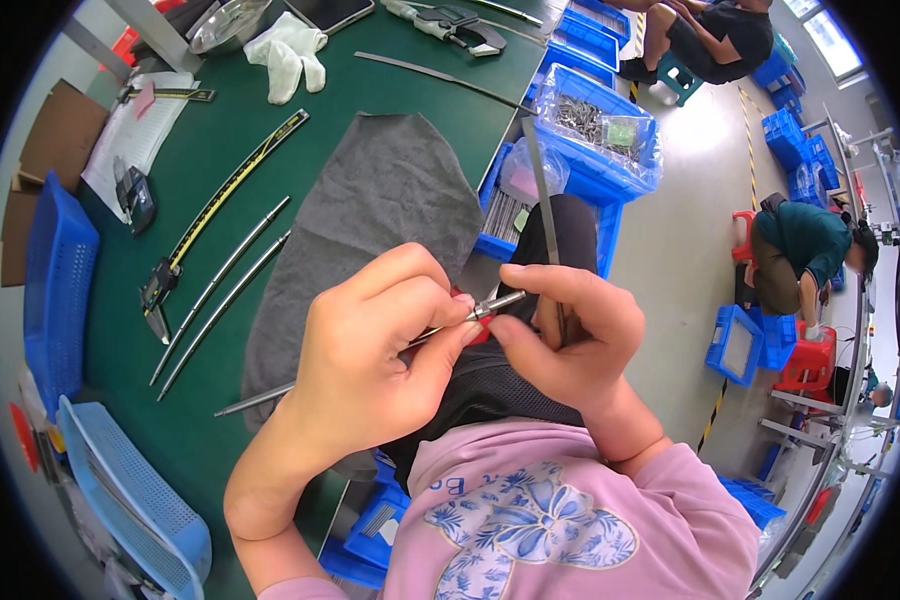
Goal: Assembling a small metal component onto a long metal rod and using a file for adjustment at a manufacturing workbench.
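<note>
My left hand pinches a slim metal rod close to its stepped end. Its long shank slants down to the left, passing behind my wrist. My right hand is closed, with a thin flat metal strip held in its curled fingers and sticking up past them. The right index finger and thumb sit around the rod's tip; whether they touch it I cannot tell. A dark grey cloth lies under and beyond my left hand. Two similar rods lie side by side left of the cloth.
A caliper lies on the green table, with a micrometer, white gloves and another thin strip at the back. Blue baskets line the left. Right of the table stands a blue bin of metal parts. Others sit farther right.
</note>
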Available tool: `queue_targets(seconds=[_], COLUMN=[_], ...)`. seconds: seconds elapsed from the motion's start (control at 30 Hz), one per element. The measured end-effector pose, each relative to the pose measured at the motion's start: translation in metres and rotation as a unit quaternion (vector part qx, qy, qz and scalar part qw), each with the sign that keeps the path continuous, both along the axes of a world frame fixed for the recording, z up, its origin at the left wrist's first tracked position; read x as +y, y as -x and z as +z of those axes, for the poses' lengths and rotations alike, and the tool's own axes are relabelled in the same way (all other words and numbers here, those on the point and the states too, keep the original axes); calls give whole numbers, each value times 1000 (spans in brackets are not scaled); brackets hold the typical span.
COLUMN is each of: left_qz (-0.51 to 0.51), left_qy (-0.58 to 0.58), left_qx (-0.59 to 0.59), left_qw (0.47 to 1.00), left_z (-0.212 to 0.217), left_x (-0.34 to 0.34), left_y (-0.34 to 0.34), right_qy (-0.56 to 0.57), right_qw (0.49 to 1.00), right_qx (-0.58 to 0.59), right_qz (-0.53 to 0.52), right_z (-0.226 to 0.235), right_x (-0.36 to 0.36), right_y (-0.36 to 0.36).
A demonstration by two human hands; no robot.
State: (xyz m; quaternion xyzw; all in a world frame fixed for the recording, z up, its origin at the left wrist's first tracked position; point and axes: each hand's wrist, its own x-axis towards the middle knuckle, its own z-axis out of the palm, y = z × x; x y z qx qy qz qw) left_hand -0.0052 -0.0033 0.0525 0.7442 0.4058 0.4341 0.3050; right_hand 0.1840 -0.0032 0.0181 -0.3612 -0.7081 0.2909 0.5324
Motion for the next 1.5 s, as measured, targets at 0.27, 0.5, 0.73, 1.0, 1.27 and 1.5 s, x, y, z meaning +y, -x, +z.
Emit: queue_targets(seconds=[0.27, 0.5, 0.73, 1.0, 1.27, 1.5], left_qz=[-21, -13, 12, 133, 180, 199], left_qy=[-5, 24, -48, -345, -374, -371], left_qx=[-17, -72, -4, 191, 235, 277], left_qw=[1000, 997, 999, 909, 879, 864], left_z=[10, 15, 21, 34, 39, 40], left_x=[2, 1, 1, -12, -15, -16], left_y=[6, 12, 7, 7, 12, 15], right_qy=[231, 139, 75, 42, -30, -13], right_qw=[939, 989, 985, 980, 988, 994], right_qx=[247, 45, 141, 174, 146, 98], right_qz=[68, 8, 71, 85, 41, 47], right_z=[2, 7, 13, 22, 31, 32], right_x=[2, 11, 12, 17, 23, 29], right_y=[-8, -2, 9, 29, 51, 54])
